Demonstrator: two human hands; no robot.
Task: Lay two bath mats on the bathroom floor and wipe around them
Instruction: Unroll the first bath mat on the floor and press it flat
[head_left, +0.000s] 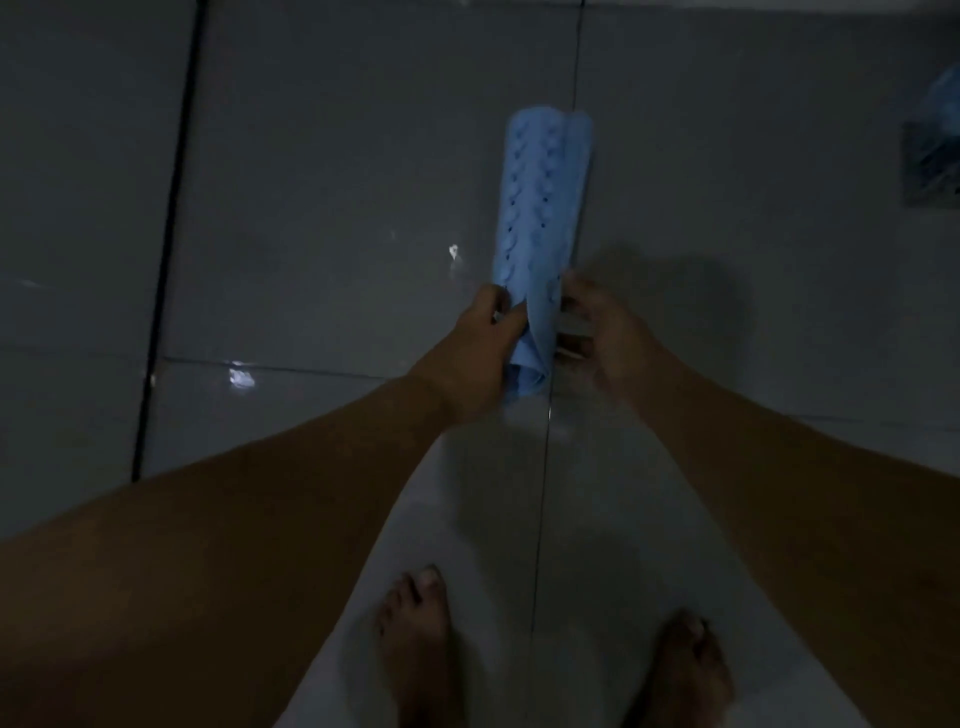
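Dim grey floor tiles (322, 156) fill the view, glossy enough to show a few small bright reflections, with dark grout lines running between them. Seen from above, a person's two bare forearms reach forward and down from the lower corners toward the middle of the picture.

Between the hands is a light blue bath mat (545, 208), rolled lengthwise into a long tube with two curled edges meeting along its top. Its surface shows rows of raised bumps and small holes. The roll points away from the person, its far end stretching up toward the top of the view; whether that end rests on the tiles or hangs above them cannot be told in the low light.

The left hand (478, 343) grips the near end of the roll from the left side, fingers curled around the edge. The right hand (602, 332) holds the same end from the right, fingertips pinching the other curled edge.

Below the arms, two bare feet (415, 639) stand on a paler patch of floor, toes pointing forward.

At the far right edge lies a blurred blue object (935, 145), too indistinct to identify.
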